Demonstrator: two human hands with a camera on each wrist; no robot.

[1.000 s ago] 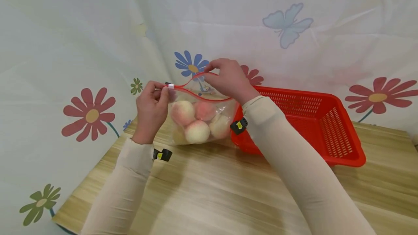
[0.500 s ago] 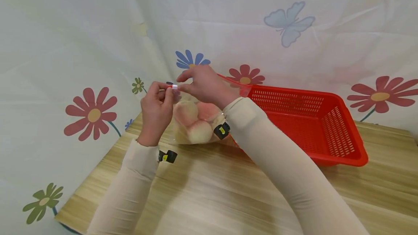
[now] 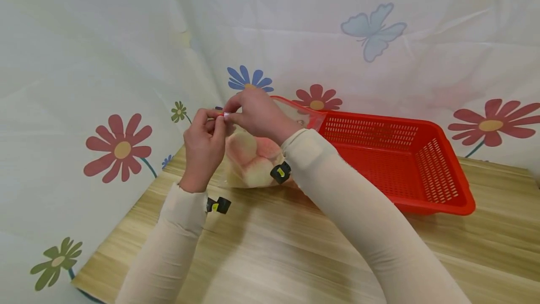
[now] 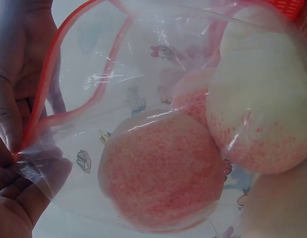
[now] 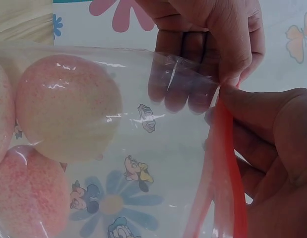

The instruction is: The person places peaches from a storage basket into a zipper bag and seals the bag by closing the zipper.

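Note:
A clear zip bag [image 5: 143, 84] with a red zip strip [image 4: 53, 59] and a small white slider [image 3: 226, 115] stands on the table, with several peaches [image 4: 163, 168] inside. My left hand [image 3: 203, 144] pinches the bag's top corner at the slider end. Thumb and fingers of my right hand [image 3: 260, 112] pinch at the slider, right against the left fingertips. Away from that corner, the two sides of the bag's mouth gape apart in the left wrist view. In the head view, my right hand and wrist cover part of the bag.
A red slotted plastic basket [image 3: 379, 165] stands right of the bag, behind my right forearm. The wood-grain table [image 3: 270, 247] reaches a white sheet [image 3: 295, 22] printed with flowers and a butterfly, which hangs behind and to the left.
My right hand has let go of the bag's upper edge, moved left to the corner, and now pinches at the slider. The left hand keeps its pinch and has shifted slightly right.

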